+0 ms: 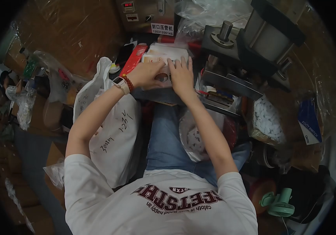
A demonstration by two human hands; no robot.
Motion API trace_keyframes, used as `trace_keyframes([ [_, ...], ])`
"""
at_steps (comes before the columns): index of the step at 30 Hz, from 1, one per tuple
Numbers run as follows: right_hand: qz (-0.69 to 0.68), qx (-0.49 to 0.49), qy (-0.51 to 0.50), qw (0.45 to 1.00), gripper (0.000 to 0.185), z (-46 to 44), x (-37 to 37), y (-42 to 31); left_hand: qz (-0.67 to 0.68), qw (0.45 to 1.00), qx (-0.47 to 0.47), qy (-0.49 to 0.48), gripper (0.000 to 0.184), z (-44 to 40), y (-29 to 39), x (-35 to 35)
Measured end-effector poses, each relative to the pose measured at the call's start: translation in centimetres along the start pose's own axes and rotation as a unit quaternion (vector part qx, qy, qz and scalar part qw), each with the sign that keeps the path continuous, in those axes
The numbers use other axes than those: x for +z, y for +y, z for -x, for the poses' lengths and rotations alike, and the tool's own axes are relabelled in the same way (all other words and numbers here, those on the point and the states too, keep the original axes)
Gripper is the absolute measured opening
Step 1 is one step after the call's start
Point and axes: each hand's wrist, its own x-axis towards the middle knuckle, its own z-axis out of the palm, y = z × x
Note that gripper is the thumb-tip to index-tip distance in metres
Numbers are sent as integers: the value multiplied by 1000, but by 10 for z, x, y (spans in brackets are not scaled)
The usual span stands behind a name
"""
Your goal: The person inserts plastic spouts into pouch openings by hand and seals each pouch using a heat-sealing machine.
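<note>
A stack of flat white packets (pixel 163 49) with printed faces lies on the bench in front of me. The nearest packet (pixel 162 77) bears a brown oval print and orange markings. On its left side rests my left hand (pixel 149 74), thumb and forefinger spread apart on the surface; a watch and a red bead bracelet circle that wrist. My right hand (pixel 182 76) lies on the packet's right side with its fingers stretched out. Both hands touch the packet, and parts of it are hidden beneath them. A red strip-shaped package (pixel 134 58) is just left of the stack.
A machine with a metal cylinder (pixel 226 30) stands at the right, near a control box (pixel 148 15). A large white sack (pixel 115 137) leans at my left leg. To the right are a box of small white pieces (pixel 267 117) and a green fan (pixel 282 205).
</note>
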Motion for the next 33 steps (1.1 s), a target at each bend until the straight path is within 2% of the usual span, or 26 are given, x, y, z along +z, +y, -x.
trace_keyframes([
  [1,-1,0,-2,1000,46,-1,1,3,2,1000,-1,-2,54,2,-3,-4],
  [3,-66,14,-105,992,38,-3,2,6,-39,996,-45,-70,46,5,-16,-9],
  [4,-66,11,-108,992,38,6,18,6,-37,996,-48,-70,46,7,-18,1],
  [6,-14,-13,-28,999,45,40,56,-1,-141,986,-49,-76,41,16,-18,45],
  [8,-54,3,-42,998,49,65,43,-11,-362,932,-6,25,40,32,-3,82],
  [9,-92,21,-52,994,54,63,38,-10,-455,887,10,73,42,34,2,90],
  [11,-273,53,-33,960,62,35,9,-16,-465,883,7,71,44,39,6,96],
  [13,-307,-10,140,941,62,-19,-48,-17,-490,871,-12,23,43,37,13,92],
  [14,-308,-10,140,941,62,-29,-39,-15,-490,871,-12,23,43,38,12,94],
  [16,-178,17,267,947,61,-44,-16,-10,-492,870,6,38,43,40,8,95],
  [17,-179,21,270,946,61,-34,9,-9,-494,868,9,37,43,41,9,96],
  [19,-111,36,15,993,63,-8,77,-5,-499,866,14,29,42,41,11,95],
  [21,-157,38,15,987,67,-2,78,-14,-497,867,11,35,42,42,11,92],
  [23,-153,52,80,984,69,-12,48,-7,-488,871,12,47,41,33,10,95],
  [24,-148,64,-4,987,67,4,82,-4,-486,873,4,41,41,36,14,98],
  [25,-145,75,2,987,67,5,80,-6,-490,871,-3,39,40,37,12,97],
  [28,-148,19,64,987,59,-4,62,-7,-466,883,29,54,43,26,-20,99],
  [30,-271,10,153,950,53,15,30,-13,-435,897,37,65,47,4,-30,85],
  [31,-319,16,157,935,44,32,6,-17,-265,962,-41,46,56,-6,-27,66],
  [32,-367,23,158,917,35,55,-19,-19,-82,989,-117,23,66,-12,-24,52],
  [33,-342,28,149,928,31,82,-42,-12,-77,990,-120,23,66,-15,-23,45],
])
